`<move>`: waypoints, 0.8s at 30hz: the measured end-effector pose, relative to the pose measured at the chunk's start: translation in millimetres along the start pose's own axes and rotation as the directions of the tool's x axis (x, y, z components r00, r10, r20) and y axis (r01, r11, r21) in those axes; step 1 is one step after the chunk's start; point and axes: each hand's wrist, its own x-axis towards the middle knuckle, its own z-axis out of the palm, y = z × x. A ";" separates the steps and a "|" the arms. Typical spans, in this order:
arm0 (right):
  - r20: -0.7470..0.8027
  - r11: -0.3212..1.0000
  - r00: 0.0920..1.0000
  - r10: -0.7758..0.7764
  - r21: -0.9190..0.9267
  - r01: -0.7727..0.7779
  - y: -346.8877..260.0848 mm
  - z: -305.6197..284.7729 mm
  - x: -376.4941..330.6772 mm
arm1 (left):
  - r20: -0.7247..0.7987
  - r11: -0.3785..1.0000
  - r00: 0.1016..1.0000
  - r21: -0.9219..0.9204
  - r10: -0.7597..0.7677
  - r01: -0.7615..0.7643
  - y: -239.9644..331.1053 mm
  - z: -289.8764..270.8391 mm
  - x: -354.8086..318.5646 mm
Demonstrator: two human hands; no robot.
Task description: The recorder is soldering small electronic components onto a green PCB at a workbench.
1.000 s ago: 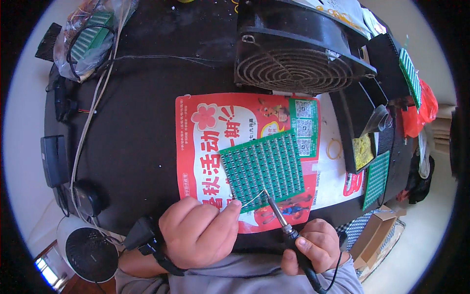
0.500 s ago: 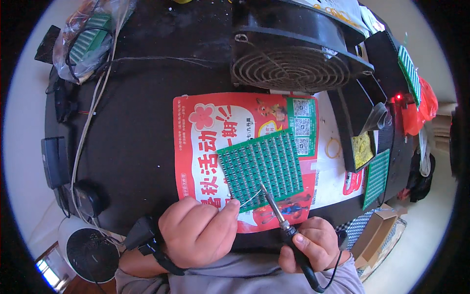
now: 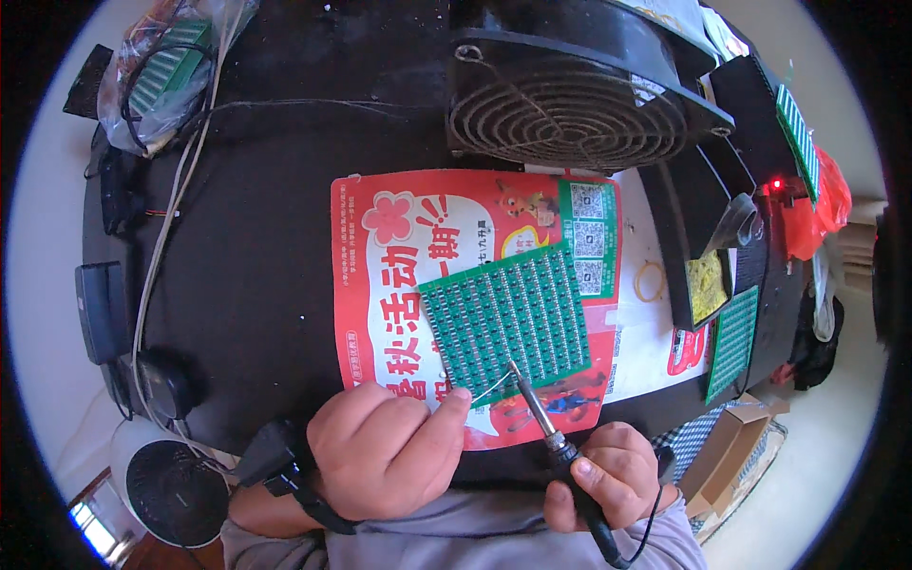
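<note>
On the red flyer (image 3: pixel 380 285) lies a green board (image 3: pixel 503 318), just ahead of both hands. Left hand (image 3: pixel 385 456) pinches solder wire (image 3: pixel 489 387); right hand (image 3: pixel 608 475) grips an iron (image 3: pixel 537 408) slanting up-left, its tip meeting the wire at the board's near edge.

At lower centre my right hand (image 3: pixel 608 475) tips the soldering iron (image 3: pixel 546 423) onto the green circuit board (image 3: pixel 503 318), my left hand (image 3: pixel 385 456) feeding solder wire (image 3: pixel 489 388).

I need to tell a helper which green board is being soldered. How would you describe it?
Start at the big black fan; just below it lies a red flyer. The green circuit board lies tilted on it, by the soldering iron tip, unlike the boards at the desk's right edge.
</note>
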 end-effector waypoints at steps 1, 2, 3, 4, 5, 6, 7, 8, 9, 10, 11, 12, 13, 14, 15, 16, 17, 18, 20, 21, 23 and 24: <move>0.005 1.000 1.000 0.001 -0.002 -0.001 -0.4 -0.4 0.0 | 0.010 1.000 1.000 -0.006 0.000 0.000 0.2 -0.8 0.9; 0.012 1.000 1.000 -0.001 -0.005 0.001 -0.4 -1.6 0.7 | 0.020 1.000 1.000 -0.012 0.001 0.000 0.4 -1.3 1.5; 0.000 1.000 1.000 -0.004 -0.006 0.004 -0.8 -1.6 -1.2 | 0.011 1.000 1.000 -0.011 -0.006 0.006 0.5 -1.2 1.1; -0.003 1.000 1.000 -0.005 -0.009 0.005 -1.0 -1.2 -1.9 | 0.001 1.000 1.000 -0.011 -0.013 0.013 0.9 -0.6 0.8; -0.009 1.000 1.000 -0.008 -0.013 0.008 -0.9 0.1 -3.0 | -0.008 1.000 1.000 -0.010 -0.020 0.020 1.3 0.0 0.5; -0.008 1.000 1.000 -0.012 -0.017 0.012 0.0 1.8 -1.7 | -0.027 0.999 0.999 -0.013 -0.029 0.029 1.6 0.8 0.6; -0.003 1.000 1.000 -0.013 -0.014 0.013 -0.1 2.0 -1.5 | -0.046 0.999 0.998 -0.016 -0.038 0.038 1.5 2.3 0.3; 0.003 1.000 1.000 -0.017 -0.013 0.017 0.7 1.5 -0.9 | -0.064 0.999 0.997 -0.018 -0.048 0.047 1.7 3.0 0.3; 0.011 1.000 1.000 -0.019 -0.005 0.019 0.9 -0.8 -1.6 | -0.066 0.998 0.996 -0.020 -0.058 0.057 2.4 2.6 0.8; 0.008 1.000 1.000 -0.019 0.002 0.019 0.4 -0.7 -2.7 | -0.066 0.998 0.995 -0.022 -0.068 0.067 2.7 1.9 0.5; 0.003 1.000 1.000 -0.020 0.010 0.020 0.3 0.0 -3.7 | -0.067 0.997 0.995 -0.023 -0.078 0.077 2.8 1.2 0.1; -0.012 1.000 1.000 -0.020 0.008 0.020 0.3 -0.3 -4.3 | -0.068 0.997 0.995 -0.030 -0.072 0.070 2.9 1.7 1.1; -0.020 1.000 1.000 -0.020 0.004 0.020 0.4 -0.3 -4.3 | -0.068 0.997 0.996 -0.035 -0.065 0.063 3.1 2.3 2.1; -0.026 1.000 0.999 -0.019 -0.002 0.019 0.3 -0.9 -4.3 | -0.069 0.998 0.996 -0.041 -0.058 0.056 3.3 2.9 3.1; -0.027 1.000 1.000 -0.016 -0.003 0.016 0.3 0.6 -4.5 | -0.071 0.998 0.996 -0.039 -0.060 0.057 3.2 2.9 2.2; -0.032 1.000 0.999 -0.016 -0.003 0.016 -0.1 1.1 -5.3 | -0.072 0.998 0.996 -0.038 -0.061 0.058 3.0 3.1 0.9; -0.037 1.000 0.999 -0.017 0.000 0.017 0.1 2.0 -5.6 | -0.074 0.998 0.995 -0.036 -0.062 0.059 2.8 3.0 -0.1; -0.046 1.000 0.999 -0.022 0.003 0.022 -0.2 2.1 -6.6 | -0.075 0.998 0.996 -0.033 -0.051 0.049 3.0 2.4 -0.5; -0.048 1.000 0.999 -0.018 -0.010 0.017 -0.7 -1.3 -5.8 | -0.084 0.999 0.996 -0.042 -0.024 0.020 3.9 3.4 2.3; -0.049 1.000 0.999 -0.009 -0.009 0.009 -1.0 -0.4 -5.9 | -0.084 0.999 0.996 -0.043 -0.028 0.024 3.5 3.8 1.6; -0.047 1.000 0.999 -0.008 0.001 0.008 -0.3 1.6 -6.4 | -0.086 0.998 0.996 -0.047 -0.035 0.031 2.4 5.4 -0.1; -0.043 1.000 0.999 -0.017 0.006 0.017 0.9 1.6 -5.5 | -0.086 0.999 0.996 -0.045 -0.032 0.028 2.8 4.8 0.2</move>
